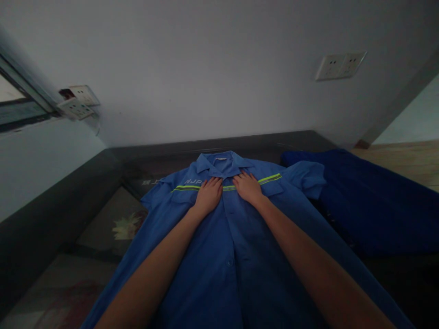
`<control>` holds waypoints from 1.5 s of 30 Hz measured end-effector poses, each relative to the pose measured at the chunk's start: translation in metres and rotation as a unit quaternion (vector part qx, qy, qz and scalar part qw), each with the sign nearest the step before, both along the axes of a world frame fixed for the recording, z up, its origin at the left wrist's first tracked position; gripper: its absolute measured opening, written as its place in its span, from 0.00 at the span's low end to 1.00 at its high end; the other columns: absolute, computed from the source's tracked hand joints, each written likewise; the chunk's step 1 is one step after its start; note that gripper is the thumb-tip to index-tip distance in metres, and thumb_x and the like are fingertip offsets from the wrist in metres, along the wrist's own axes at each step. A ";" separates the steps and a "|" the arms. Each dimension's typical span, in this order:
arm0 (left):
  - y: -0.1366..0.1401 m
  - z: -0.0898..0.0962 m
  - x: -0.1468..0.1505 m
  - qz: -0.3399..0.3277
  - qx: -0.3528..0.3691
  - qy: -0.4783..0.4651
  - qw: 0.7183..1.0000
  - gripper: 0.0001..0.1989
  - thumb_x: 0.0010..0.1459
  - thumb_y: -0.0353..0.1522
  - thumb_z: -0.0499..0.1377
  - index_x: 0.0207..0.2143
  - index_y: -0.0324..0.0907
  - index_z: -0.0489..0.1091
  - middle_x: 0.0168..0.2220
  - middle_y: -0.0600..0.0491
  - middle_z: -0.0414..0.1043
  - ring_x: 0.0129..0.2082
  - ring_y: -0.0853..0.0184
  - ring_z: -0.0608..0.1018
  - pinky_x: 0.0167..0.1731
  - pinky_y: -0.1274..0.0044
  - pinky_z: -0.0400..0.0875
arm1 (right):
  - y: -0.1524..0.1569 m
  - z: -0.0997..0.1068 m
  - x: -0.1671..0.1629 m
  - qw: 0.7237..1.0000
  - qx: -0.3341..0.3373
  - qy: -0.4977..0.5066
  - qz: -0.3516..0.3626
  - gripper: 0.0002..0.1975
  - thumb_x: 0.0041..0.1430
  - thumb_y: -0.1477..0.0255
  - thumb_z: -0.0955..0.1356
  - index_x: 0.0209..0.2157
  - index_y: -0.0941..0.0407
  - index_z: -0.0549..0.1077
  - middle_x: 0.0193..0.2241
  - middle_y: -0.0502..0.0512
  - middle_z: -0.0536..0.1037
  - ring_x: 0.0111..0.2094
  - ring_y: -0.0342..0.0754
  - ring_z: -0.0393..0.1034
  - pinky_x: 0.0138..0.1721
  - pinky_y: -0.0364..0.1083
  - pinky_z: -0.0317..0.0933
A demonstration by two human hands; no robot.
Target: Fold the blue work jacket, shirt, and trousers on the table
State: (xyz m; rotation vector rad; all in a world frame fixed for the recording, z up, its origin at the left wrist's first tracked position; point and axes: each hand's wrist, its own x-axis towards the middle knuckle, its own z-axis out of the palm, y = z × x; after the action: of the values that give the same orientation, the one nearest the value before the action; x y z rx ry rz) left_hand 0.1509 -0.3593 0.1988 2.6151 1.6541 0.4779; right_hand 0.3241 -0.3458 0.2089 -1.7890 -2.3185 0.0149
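Note:
A blue short-sleeved work shirt (202, 274) lies front side up, its collar pointing away from me. A yellow-green and grey stripe crosses its chest, with pale lettering above the stripe on the left. My left hand (209, 194) rests on the chest just left of the button placket, fingers stretched out on the cloth. On the other side of the placket my right hand (248, 186) lies below the collar, its fingers slightly spread. Both palms face down and touch the shirt. The lower hem runs out of view at the bottom.
The shirt covers part of a dark surface (113, 183) with a flower picture on its left. Darker blue cloth (373, 201) lies at the right. A white wall rises behind, with a double socket (341, 66) at right and sockets (77, 103) at left by a window.

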 end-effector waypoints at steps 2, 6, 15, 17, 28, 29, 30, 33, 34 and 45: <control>0.000 0.001 -0.002 0.005 -0.002 0.002 1.000 0.21 0.66 0.31 0.44 0.59 0.41 0.60 0.60 0.47 0.63 0.62 0.60 0.61 0.60 0.62 0.54 | 0.002 -0.001 0.002 1.000 0.000 0.005 -0.003 0.19 0.68 0.68 0.55 0.52 0.56 0.70 0.54 0.59 0.71 0.62 0.56 0.52 0.60 0.59 0.46; 0.000 0.000 -0.004 0.017 -0.008 -0.012 1.000 0.21 0.65 0.31 0.45 0.59 0.42 0.60 0.61 0.47 0.61 0.62 0.58 0.62 0.60 0.60 0.53 | 0.004 -0.005 0.004 1.000 0.006 0.027 -0.005 0.18 0.67 0.69 0.56 0.53 0.56 0.69 0.55 0.60 0.70 0.62 0.56 0.53 0.60 0.60 0.46; 0.001 -0.001 -0.002 0.026 0.004 -0.024 0.999 0.20 0.65 0.32 0.46 0.58 0.43 0.63 0.59 0.47 0.64 0.60 0.58 0.63 0.60 0.61 0.54 | 0.003 -0.002 0.005 0.998 0.045 0.046 -0.009 0.14 0.65 0.70 0.59 0.45 0.55 0.73 0.47 0.61 0.75 0.53 0.54 0.63 0.54 0.54 0.52; 0.002 -0.001 -0.002 0.024 0.006 -0.030 0.999 0.20 0.65 0.31 0.46 0.57 0.43 0.63 0.59 0.47 0.64 0.60 0.58 0.64 0.59 0.61 0.54 | 0.000 0.001 0.004 0.997 0.058 0.049 -0.014 0.14 0.64 0.72 0.59 0.46 0.55 0.73 0.46 0.61 0.75 0.49 0.54 0.65 0.51 0.52 0.54; 0.000 -0.001 -0.001 0.033 0.025 -0.042 0.998 0.19 0.64 0.32 0.47 0.55 0.44 0.65 0.57 0.48 0.66 0.58 0.61 0.65 0.59 0.64 0.54 | -0.025 0.018 -0.003 0.990 0.133 0.024 0.039 0.14 0.64 0.76 0.58 0.45 0.58 0.72 0.44 0.62 0.73 0.48 0.55 0.62 0.48 0.50 0.55; 0.000 0.000 -0.001 0.034 0.026 -0.050 0.998 0.18 0.64 0.32 0.48 0.55 0.43 0.65 0.56 0.48 0.67 0.57 0.61 0.66 0.58 0.65 0.55 | -0.031 0.020 -0.003 0.989 0.135 0.041 0.047 0.14 0.64 0.76 0.59 0.44 0.57 0.72 0.44 0.61 0.73 0.47 0.54 0.62 0.48 0.50 0.55; 0.000 0.002 -0.001 0.035 0.025 -0.059 0.997 0.18 0.63 0.31 0.48 0.54 0.43 0.66 0.55 0.47 0.67 0.56 0.61 0.67 0.58 0.65 0.57 | -0.038 0.020 -0.004 0.987 0.137 0.063 0.054 0.13 0.63 0.76 0.59 0.44 0.57 0.72 0.43 0.60 0.74 0.47 0.54 0.63 0.48 0.49 0.55; -0.003 0.009 -0.004 0.033 0.028 -0.093 0.995 0.16 0.61 0.28 0.50 0.50 0.41 0.69 0.51 0.46 0.70 0.51 0.63 0.71 0.54 0.69 0.61 | -0.066 0.022 -0.010 0.978 0.130 0.147 0.063 0.12 0.62 0.77 0.59 0.41 0.56 0.73 0.41 0.57 0.74 0.45 0.51 0.64 0.48 0.47 0.56; -0.005 0.011 -0.005 0.030 0.035 -0.107 0.993 0.16 0.60 0.27 0.50 0.48 0.41 0.70 0.50 0.46 0.71 0.50 0.63 0.71 0.53 0.70 0.62 | -0.076 0.022 -0.013 0.976 0.119 0.172 0.067 0.12 0.62 0.78 0.59 0.40 0.56 0.72 0.40 0.56 0.74 0.44 0.50 0.65 0.47 0.46 0.57; -0.077 0.030 0.002 -0.008 0.003 -0.231 0.973 0.12 0.56 0.23 0.50 0.41 0.40 0.68 0.37 0.50 0.72 0.38 0.67 0.74 0.43 0.75 0.68 | -0.146 0.021 -0.027 0.990 0.031 0.127 0.045 0.14 0.55 0.71 0.68 0.43 0.58 0.66 0.43 0.62 0.72 0.45 0.53 0.67 0.45 0.49 0.61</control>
State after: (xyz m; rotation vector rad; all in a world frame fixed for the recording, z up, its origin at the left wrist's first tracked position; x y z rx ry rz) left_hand 0.1526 -0.4361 0.2284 2.2762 1.4725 1.0000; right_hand 0.2971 -0.4921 0.2303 -1.5510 -2.1906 0.1727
